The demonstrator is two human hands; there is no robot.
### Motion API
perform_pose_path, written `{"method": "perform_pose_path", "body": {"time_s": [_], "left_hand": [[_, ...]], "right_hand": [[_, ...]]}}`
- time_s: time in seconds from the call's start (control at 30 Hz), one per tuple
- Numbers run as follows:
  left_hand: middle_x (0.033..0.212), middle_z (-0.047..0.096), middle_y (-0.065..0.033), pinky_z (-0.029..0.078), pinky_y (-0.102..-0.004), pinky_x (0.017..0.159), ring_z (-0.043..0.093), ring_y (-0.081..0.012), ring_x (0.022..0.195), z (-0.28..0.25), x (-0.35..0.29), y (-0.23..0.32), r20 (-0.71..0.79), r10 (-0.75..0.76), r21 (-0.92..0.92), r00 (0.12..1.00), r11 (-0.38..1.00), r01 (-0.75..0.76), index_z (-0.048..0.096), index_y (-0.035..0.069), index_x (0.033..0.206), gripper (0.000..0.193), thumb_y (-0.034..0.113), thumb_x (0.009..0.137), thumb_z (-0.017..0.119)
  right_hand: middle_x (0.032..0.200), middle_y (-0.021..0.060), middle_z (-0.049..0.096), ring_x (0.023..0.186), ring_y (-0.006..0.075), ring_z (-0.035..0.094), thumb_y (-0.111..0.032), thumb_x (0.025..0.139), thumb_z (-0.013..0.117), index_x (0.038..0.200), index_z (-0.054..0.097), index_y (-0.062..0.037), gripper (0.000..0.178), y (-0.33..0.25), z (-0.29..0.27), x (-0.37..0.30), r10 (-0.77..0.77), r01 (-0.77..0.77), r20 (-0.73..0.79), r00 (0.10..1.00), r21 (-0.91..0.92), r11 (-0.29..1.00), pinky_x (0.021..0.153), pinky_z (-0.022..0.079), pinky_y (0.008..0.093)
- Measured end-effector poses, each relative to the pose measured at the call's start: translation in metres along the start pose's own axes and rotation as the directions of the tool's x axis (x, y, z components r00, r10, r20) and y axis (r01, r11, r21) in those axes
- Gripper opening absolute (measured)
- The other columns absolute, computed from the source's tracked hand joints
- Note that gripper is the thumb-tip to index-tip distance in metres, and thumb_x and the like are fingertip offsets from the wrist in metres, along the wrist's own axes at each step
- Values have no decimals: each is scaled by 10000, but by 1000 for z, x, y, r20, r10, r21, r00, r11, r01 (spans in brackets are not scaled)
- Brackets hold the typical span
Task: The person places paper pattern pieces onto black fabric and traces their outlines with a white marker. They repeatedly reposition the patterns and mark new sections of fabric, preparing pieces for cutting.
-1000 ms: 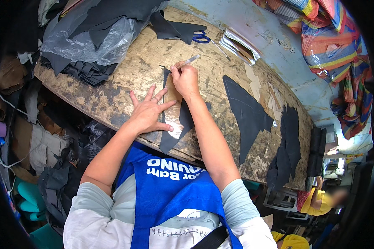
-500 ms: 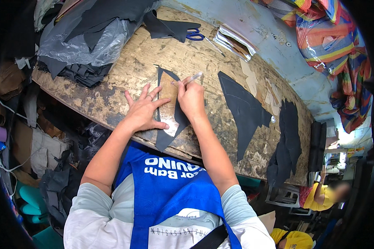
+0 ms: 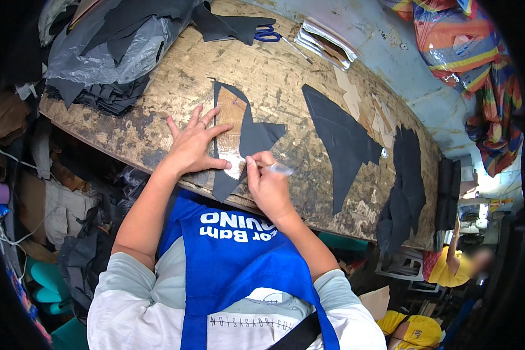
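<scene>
My left hand (image 3: 191,143) lies with fingers spread, pressing a brown and whitish pattern template (image 3: 230,119) onto a black piece of sheet material (image 3: 261,137). The template's lower end is pale, and the black piece shows on both sides of it. In my right hand (image 3: 269,185) is a clear-barrelled pen (image 3: 281,169), pinched between thumb and fingers. Its tip is at the template's lower right edge, partly hidden by my fingers.
On the worn wooden table (image 3: 175,87) lie more black cut pieces (image 3: 339,143), thin beige templates (image 3: 349,93), blue-handled scissors (image 3: 267,34) and a white box-like holder (image 3: 325,46). Plastic-covered black sheets (image 3: 111,64) fill the far left. Another person (image 3: 452,265) sits at right.
My right hand has moved down along the template's right edge with the pen, from near its upper end to its lower end. My left hand stays on the template. The whole view has shifted slightly.
</scene>
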State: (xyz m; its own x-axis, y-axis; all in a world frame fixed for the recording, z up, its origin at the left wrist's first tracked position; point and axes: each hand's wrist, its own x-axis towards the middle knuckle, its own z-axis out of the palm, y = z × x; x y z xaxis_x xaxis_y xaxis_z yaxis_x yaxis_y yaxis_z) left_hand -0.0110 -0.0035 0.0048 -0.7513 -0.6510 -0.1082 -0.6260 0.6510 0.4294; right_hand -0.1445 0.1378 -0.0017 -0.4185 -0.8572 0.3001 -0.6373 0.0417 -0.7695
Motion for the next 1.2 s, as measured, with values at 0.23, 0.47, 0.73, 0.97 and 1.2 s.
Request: {"method": "perform_pose_path", "body": {"time_s": [0.23, 0.47, 0.73, 0.97, 1.2], "left_hand": [[1498, 290, -34, 13, -787, 961, 137, -338, 1416, 2, 1, -2, -7, 5, 4, 1000, 1000, -5, 543, 288, 1289, 875, 510, 489, 821], [1500, 287, -42, 4, -782, 968, 128, -338, 1418, 2, 1, -2, -1, 10, -3, 1000, 1000, -10, 534, 285, 1299, 895, 529, 487, 821], [1514, 249, -49, 31, -795, 967, 106, -349, 1420, -12, 0, 0, 98, 36, 43, 995, 998, -40, 482, 282, 1339, 1064, 518, 373, 859], [1491, 304, -53, 48, -786, 968, 157, -326, 1413, -6, 5, -3, 37, -19, 18, 999, 1000, 19, 380, 236, 1403, 1075, 488, 466, 843], [1493, 250, -201, 37, -735, 1018, 148, -316, 1420, 8, 2, -8, -66, -42, -6, 997, 999, 42, 37, 41, 1477, 1356, 567, 502, 820]], "right_hand": [[722, 172, 588, 662, 343, 592, -76, 858, 609, 821, 542, 3, 110, -18, -6, -26, -63, 62, 131, 989, 14, 998, 607, 471, 404], [687, 151, 625, 592, 300, 624, -97, 853, 623, 788, 580, -5, 121, -6, -11, -15, 64, -102, 221, 973, 161, 982, 558, 479, 364], [740, 160, 641, 608, 311, 630, -74, 831, 639, 750, 626, 65, 161, -5, 1, 9, -161, 134, 247, 955, 124, 983, 558, 474, 350], [697, 191, 627, 612, 313, 635, -92, 834, 630, 777, 629, 60, 162, -3, 30, 53, -92, 67, 202, 975, 130, 989, 567, 482, 352], [666, 216, 611, 607, 333, 635, -124, 839, 625, 764, 613, 51, 191, 9, 57, 117, -185, 181, 50, 981, 75, 981, 570, 485, 368]]}}
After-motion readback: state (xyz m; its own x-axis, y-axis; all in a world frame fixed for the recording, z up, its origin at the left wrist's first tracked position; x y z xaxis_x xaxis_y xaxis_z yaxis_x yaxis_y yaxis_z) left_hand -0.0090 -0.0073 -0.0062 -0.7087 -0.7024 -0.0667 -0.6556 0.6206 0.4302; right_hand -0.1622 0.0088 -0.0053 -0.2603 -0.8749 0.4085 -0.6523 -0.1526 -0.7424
